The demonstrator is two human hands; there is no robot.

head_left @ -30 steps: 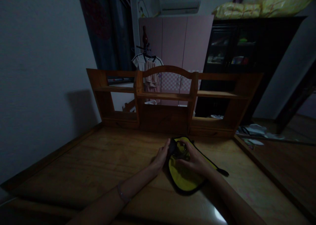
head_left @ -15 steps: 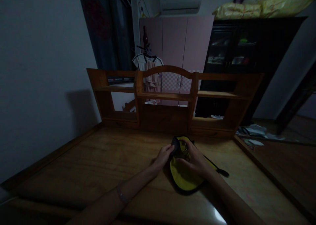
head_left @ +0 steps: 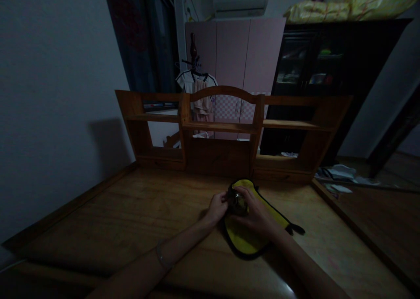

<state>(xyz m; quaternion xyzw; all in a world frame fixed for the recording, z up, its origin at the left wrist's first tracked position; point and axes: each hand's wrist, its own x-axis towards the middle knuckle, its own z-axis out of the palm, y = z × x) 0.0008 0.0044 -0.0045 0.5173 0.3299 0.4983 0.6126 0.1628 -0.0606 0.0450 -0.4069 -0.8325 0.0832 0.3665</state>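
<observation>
A yellow fabric piece (head_left: 251, 240) with black edging lies on the wooden desktop, a dark strap-like end sticking out on its right. Over its far left part, my right hand (head_left: 257, 213) curls thumb and fingers around a shiny, rounded, glass- or metal-like object (head_left: 239, 203); its exact kind is too dark to tell. My left hand (head_left: 217, 208) is closed at the left side of this object, by the fabric's dark edge. Its fingertips seem to pinch that edge, though the contact is partly hidden in shadow.
A low wooden shelf unit (head_left: 223, 126) with open compartments runs along the desk's back. Raised wooden rims edge the desktop (head_left: 157, 203). A white wall (head_left: 65, 93) stands at left. Beyond are a pink wardrobe (head_left: 232, 50), hanging clothes (head_left: 200, 89) and a dark cabinet (head_left: 344, 71).
My right hand has moved slightly left with the shiny object, bringing it against my left fingers. The dark flap held up at the left has gone down or out of sight behind the object.
</observation>
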